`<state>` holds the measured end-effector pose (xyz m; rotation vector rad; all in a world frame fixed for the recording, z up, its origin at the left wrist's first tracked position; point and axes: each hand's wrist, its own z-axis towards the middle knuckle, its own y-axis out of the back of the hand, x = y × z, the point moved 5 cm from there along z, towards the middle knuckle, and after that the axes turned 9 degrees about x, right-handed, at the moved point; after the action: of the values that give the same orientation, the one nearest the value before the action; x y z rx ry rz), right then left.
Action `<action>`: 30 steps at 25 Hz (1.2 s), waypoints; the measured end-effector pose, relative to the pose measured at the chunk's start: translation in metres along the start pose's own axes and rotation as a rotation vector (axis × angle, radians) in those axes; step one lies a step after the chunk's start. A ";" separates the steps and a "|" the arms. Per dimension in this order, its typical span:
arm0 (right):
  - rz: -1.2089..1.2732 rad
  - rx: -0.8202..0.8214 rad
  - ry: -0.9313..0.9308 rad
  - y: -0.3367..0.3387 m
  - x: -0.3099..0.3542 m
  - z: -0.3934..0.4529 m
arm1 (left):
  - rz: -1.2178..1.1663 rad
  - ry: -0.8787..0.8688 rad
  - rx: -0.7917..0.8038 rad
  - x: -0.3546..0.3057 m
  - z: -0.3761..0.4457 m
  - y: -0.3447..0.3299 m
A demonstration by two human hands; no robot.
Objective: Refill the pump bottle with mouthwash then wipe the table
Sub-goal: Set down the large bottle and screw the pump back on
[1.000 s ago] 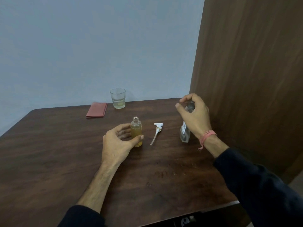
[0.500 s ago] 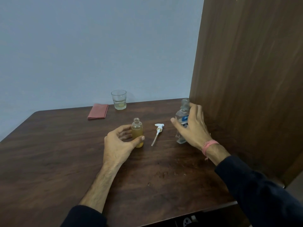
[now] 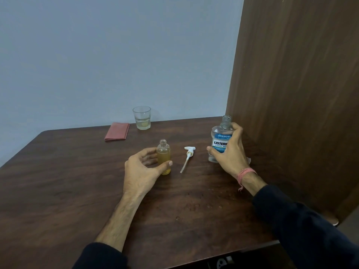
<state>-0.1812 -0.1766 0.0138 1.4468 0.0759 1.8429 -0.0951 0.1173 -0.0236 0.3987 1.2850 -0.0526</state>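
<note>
The left hand point(image 3: 142, 171) is curled around the small pump bottle point(image 3: 164, 156), with the thumb on the near side and the fingers on the far side, so it is holding the bottle tight. The little bottle stands up straight on the brown table point(image 3: 58, 191). Its top is open and it has yellow liquid inside. Just to the right of this hand lies the white pump top point(image 3: 188, 156), flat on the table, with its thin tube pointing back toward the person. Past that, the right hand point(image 3: 231, 155) is wrapped around the mouthwash bottle point(image 3: 219, 140), gripping its side. That bottle is clear with a blue label, it has no cap on, and it stands upright. A pink band point(image 3: 245, 174) goes around the right wrist. Far beyond the left hand sits a glass point(image 3: 142, 117) with a bit of liquid in it, and a folded red cloth point(image 3: 117, 131) lies just to the left of the glass.
</note>
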 end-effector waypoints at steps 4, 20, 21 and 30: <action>0.061 0.034 -0.031 -0.001 -0.002 0.006 | -0.001 -0.005 -0.008 0.000 0.000 0.000; 0.195 -0.016 0.027 0.026 0.008 0.007 | 0.014 -0.013 -0.006 0.002 0.001 0.000; 0.201 -0.095 0.062 0.032 0.015 0.003 | 0.007 -0.016 -0.013 0.002 0.000 0.000; 0.048 -0.192 0.411 0.020 0.098 -0.037 | 0.024 -0.041 -0.006 0.000 0.000 0.000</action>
<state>-0.2281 -0.1170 0.0890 0.9329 0.0640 2.1000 -0.0951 0.1170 -0.0241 0.4061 1.2392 -0.0362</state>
